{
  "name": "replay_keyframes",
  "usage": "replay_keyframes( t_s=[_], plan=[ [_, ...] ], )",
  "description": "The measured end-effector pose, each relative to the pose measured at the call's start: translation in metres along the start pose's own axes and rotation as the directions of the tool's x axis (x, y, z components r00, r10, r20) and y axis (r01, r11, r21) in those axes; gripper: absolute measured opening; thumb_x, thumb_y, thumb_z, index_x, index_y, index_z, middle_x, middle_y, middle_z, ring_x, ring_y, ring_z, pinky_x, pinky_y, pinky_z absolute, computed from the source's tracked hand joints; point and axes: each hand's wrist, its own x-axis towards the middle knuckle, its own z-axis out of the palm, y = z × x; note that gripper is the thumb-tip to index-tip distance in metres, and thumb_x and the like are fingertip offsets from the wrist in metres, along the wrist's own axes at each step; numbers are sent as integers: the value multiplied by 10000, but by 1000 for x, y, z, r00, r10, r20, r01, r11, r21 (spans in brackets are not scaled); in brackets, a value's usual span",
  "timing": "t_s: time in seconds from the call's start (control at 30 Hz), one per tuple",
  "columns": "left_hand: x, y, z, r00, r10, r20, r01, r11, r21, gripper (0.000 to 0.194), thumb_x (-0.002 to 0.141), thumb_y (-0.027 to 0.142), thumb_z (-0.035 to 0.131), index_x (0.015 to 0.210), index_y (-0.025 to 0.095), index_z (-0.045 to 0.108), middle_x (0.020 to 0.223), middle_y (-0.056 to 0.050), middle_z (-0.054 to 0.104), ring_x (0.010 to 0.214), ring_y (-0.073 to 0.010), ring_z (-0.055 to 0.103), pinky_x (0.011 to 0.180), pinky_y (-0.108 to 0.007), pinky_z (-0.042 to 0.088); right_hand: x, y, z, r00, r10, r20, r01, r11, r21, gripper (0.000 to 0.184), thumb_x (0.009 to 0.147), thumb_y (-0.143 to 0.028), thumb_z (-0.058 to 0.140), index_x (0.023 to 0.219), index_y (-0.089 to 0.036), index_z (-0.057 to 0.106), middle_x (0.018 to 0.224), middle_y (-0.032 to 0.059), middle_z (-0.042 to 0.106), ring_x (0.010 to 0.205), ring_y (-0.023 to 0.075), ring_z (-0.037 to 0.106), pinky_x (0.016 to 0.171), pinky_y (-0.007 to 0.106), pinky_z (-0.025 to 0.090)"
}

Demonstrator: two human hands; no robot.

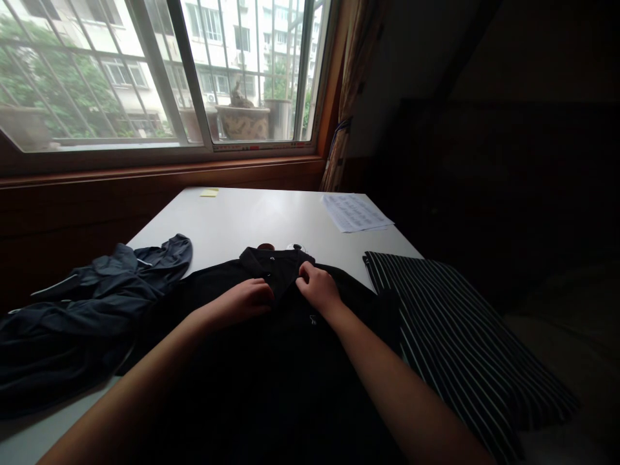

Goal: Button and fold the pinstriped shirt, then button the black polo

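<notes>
A black collared shirt [285, 368] lies spread front side up on the white table, its collar towards the window. Pale buttons show at its neck opening, and a small light emblem [312, 320] marks the chest. My left hand [252, 298] is closed on the cloth beside the button placket, with its fingertips partly hidden in shadow. Just below the right collar point, my right hand [318, 285] pinches the shirt's edge between thumb and curled fingers. The lower part of the shirt is too dark to make out.
A crumpled dark grey-blue garment [111, 284] with white trim lies at the left. On the right is a folded striped cloth [460, 323]. The white table [261, 213] also bears printed papers [356, 213], a yellow sticky note [209, 192] and two small round objects behind the collar.
</notes>
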Motion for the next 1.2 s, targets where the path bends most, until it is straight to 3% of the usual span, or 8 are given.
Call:
replay_keyframes(
  t_s=[0.2,0.47,0.57,0.67,0.83,0.97,1.07,1.2],
  plan=[
    [-31,21,26,991,-67,-116,68,998,6,134,838,196,650,967,225,670,1027,-51,598,903,-182,608,788,-278,508,5,4,-13,992,19,122,-6,994,-105,175,878,-238,513,1018,-245,618,859,65,718,763,248,669,642,297,404],
    [-40,15,38,978,-95,-187,82,994,-74,112,864,219,634,958,225,695,995,-54,603,885,-184,623,757,-282,522,-18,-15,-47,968,-114,223,157,970,-184,365,867,-126,508,1180,-263,637,1053,113,704,891,274,683,754,346,446],
    [-39,15,41,974,-85,-211,71,995,-70,114,867,197,609,944,220,691,974,-53,603,853,-179,616,735,-280,514,-38,-37,-47,927,-280,251,306,949,-72,405,890,-217,550,1283,-309,597,1123,71,696,929,247,683,776,316,460],
    [-39,18,43,969,-84,-232,67,994,-83,97,876,208,590,903,210,683,933,-47,598,808,-167,606,715,-271,503,-53,-52,-35,884,-387,262,369,922,117,325,923,-267,544,1231,-317,634,1093,25,717,940,203,684,784,271,468],
    [-38,25,43,955,-174,-238,158,984,-84,64,851,210,625,844,208,688,901,-43,620,796,-174,621,720,-278,495,-59,-50,-18,945,-275,174,214,928,306,184,944,-270,539,906,-207,707,915,45,723,862,173,668,780,250,466],
    [-37,28,41,947,-235,-221,227,972,-62,76,853,238,637,856,213,708,912,-53,651,802,-190,638,716,-291,495,-60,-37,-13,975,-191,116,111,864,492,127,889,-285,626,845,-201,711,871,24,721,824,165,660,751,250,469],
    [-35,26,39,948,-246,-203,242,969,-44,85,849,256,636,847,213,709,899,-54,672,816,-202,646,711,-292,490,-61,-32,-11,974,-150,168,19,797,603,63,822,-230,672,859,-212,719,842,-5,726,789,156,661,725,244,472],
    [-29,25,33,951,-272,-148,261,961,-86,89,831,266,635,839,208,702,856,-41,702,814,-204,652,714,-286,482,-61,-29,-9,965,-83,247,-109,730,674,135,753,-213,709,887,-211,695,808,-18,707,761,154,651,676,234,478]
  ],
)
